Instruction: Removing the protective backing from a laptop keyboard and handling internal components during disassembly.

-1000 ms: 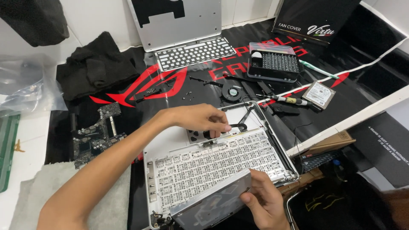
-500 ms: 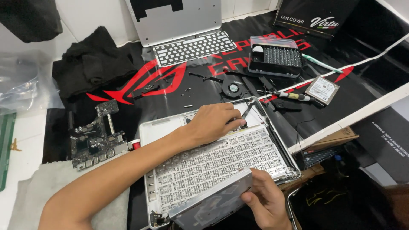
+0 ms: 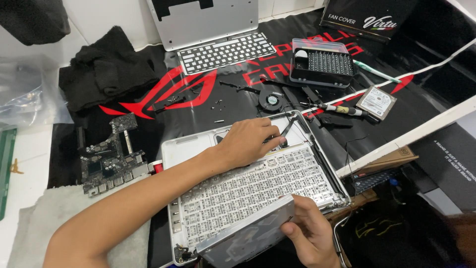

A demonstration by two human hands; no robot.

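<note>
Laptop shell (image 3: 198, 149), white and turned inside up, lies in the middle of the black mat (image 3: 208, 106) with red shapes on the worktop. Its inside is full of little square holes where the keys sit. The left hand (image 3: 248, 144) lies flat on the far part of the shell, palm down. Its fingers (image 3: 271, 133) are bent a bit and press down near a thin black cable (image 3: 289, 125). I cannot tell if they pinch anything. The right hand (image 3: 310, 233) is at the near edge. Its fingers are curled around the end of a flat grey metal part (image 3: 248, 235) and hold it tipped up on the shell's near side.

Left of the shell lies a dark circuit board (image 3: 111, 161), partly on a grey cloth (image 3: 64, 218). Behind it sits a heap of black cloth (image 3: 104, 74). Far back lies a grey lid (image 3: 208, 20) with a keyboard sheet (image 3: 227, 52) just in front of it. A round black fan (image 3: 271, 100) is near the shell's far edge, and tiny screws (image 3: 218, 105) are spread on the mat beside it. A clear box of screwdriver bits (image 3: 322, 62) stands behind the fan. A screwdriver (image 3: 342, 110) and a flat silver hard drive (image 3: 377, 101) lie to the right. A long white bar (image 3: 411, 134) runs across the right side, above a brown cardboard box (image 3: 391, 159).
</note>
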